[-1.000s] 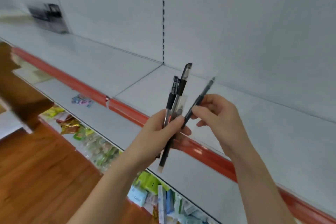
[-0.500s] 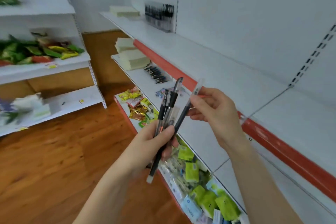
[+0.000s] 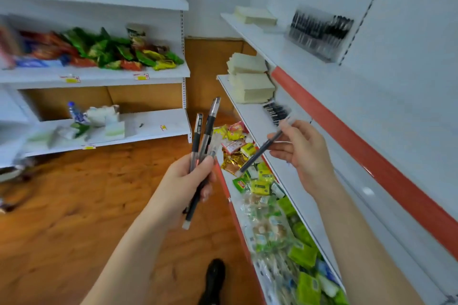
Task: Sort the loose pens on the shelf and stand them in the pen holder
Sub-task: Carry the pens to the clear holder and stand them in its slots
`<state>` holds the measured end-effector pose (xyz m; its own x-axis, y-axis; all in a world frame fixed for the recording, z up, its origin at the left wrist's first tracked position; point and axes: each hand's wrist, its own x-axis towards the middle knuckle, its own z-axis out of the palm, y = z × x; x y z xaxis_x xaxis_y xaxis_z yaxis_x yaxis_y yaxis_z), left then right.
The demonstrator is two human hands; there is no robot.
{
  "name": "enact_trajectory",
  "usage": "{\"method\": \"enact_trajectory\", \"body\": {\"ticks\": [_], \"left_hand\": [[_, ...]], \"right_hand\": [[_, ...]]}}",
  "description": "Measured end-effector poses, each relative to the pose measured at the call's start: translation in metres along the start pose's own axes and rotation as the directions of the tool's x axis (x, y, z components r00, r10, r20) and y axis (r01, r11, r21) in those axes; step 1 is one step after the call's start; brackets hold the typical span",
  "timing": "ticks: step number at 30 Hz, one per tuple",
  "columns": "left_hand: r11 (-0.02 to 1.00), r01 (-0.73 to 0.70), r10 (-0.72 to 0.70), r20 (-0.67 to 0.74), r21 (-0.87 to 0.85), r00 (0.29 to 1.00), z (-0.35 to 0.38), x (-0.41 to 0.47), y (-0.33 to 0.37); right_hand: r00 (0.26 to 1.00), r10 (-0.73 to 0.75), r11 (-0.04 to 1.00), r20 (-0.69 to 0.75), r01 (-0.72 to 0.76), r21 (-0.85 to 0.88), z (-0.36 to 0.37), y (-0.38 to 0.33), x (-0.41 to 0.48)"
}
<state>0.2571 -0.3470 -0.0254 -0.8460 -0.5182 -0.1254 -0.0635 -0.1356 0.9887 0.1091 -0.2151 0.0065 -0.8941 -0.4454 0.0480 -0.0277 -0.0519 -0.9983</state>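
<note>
Left hand (image 3: 181,181): fingers curled round a bundle of pens (image 3: 206,131), held upright. Single pen (image 3: 260,153) has come away from the bundle since half a second ago and is now apart, slanted, pinched in right hand (image 3: 304,153) fingers. Behind: loose pens (image 3: 276,111) on middle shelf (image 3: 250,116), beside notepad stacks (image 3: 250,82). Pen holder (image 3: 319,32) far right on top shelf (image 3: 275,43), blurred.

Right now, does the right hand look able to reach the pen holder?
Probably yes, with a step forward: the pen holder stands on the upper shelf, well beyond the right hand, with open air between. The hand pinches one pen, so it is not free.
</note>
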Motion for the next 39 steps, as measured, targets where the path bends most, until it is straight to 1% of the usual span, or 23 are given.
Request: {"method": "enact_trajectory", "body": {"ticks": [3, 6, 9, 12, 15, 20, 25, 28, 30, 32, 34, 37, 39], "left_hand": [[1.000, -0.027, 0.028, -0.013, 0.011, 1.000, -0.018, 0.057, 0.006], [0.999, -0.031, 0.032, -0.019, 0.023, 0.999, -0.030, 0.123, 0.017], [0.999, -0.016, 0.016, -0.034, 0.028, 0.999, -0.039, 0.187, 0.037], [0.998, -0.057, 0.058, -0.038, 0.039, 0.998, -0.050, 0.243, 0.063], [0.995, -0.095, 0.095, -0.046, 0.004, 0.994, -0.063, 0.292, 0.083], [0.993, -0.119, 0.118, 0.016, 0.017, 0.993, -0.085, 0.378, 0.097], [0.992, -0.127, 0.123, 0.175, 0.008, 0.977, -0.095, 0.479, 0.114], [0.991, -0.134, 0.126, 0.312, 0.004, 0.942, -0.089, 0.537, 0.132], [0.993, -0.113, 0.109, 0.400, -0.013, 0.910, -0.076, 0.569, 0.140], [0.996, -0.083, 0.082, 0.491, -0.020, 0.867, -0.059, 0.596, 0.142], [0.999, -0.045, 0.052, 0.560, -0.026, 0.827, -0.038, 0.615, 0.140], [0.998, -0.020, 0.048, 0.631, -0.051, 0.775, -0.003, 0.638, 0.136], [0.997, -0.003, 0.050, 0.658, -0.072, 0.752, 0.022, 0.653, 0.135]], "right_hand": [[1.000, -0.027, 0.999, 0.002, 0.027, -0.042, 0.016, 0.013, 0.062], [0.997, -0.059, 0.995, -0.040, 0.056, -0.083, 0.025, 0.018, 0.133], [0.991, -0.098, 0.989, -0.088, 0.088, -0.115, 0.033, 0.009, 0.203], [0.980, -0.145, 0.985, -0.137, 0.130, -0.112, 0.046, -0.007, 0.264], [0.969, -0.186, 0.978, -0.165, 0.166, -0.130, 0.059, -0.017, 0.315], [0.952, -0.190, 0.974, -0.240, 0.151, -0.171, 0.076, -0.019, 0.391], [0.912, -0.195, 0.973, -0.362, 0.134, -0.189, 0.084, -0.019, 0.453], [0.855, -0.212, 0.969, -0.474, 0.120, -0.217, 0.079, -0.018, 0.477], [0.798, -0.224, 0.964, -0.559, 0.099, -0.246, 0.068, -0.014, 0.485], [0.728, -0.247, 0.954, -0.640, 0.066, -0.294, 0.053, -0.013, 0.488], [0.641, -0.279, 0.941, -0.715, 0.032, -0.338, 0.035, -0.015, 0.489], [0.527, -0.377, 0.895, -0.761, -0.003, -0.446, 0.009, -0.026, 0.490], [0.470, -0.433, 0.862, -0.769, -0.035, -0.506, -0.008, -0.035, 0.497]]}}
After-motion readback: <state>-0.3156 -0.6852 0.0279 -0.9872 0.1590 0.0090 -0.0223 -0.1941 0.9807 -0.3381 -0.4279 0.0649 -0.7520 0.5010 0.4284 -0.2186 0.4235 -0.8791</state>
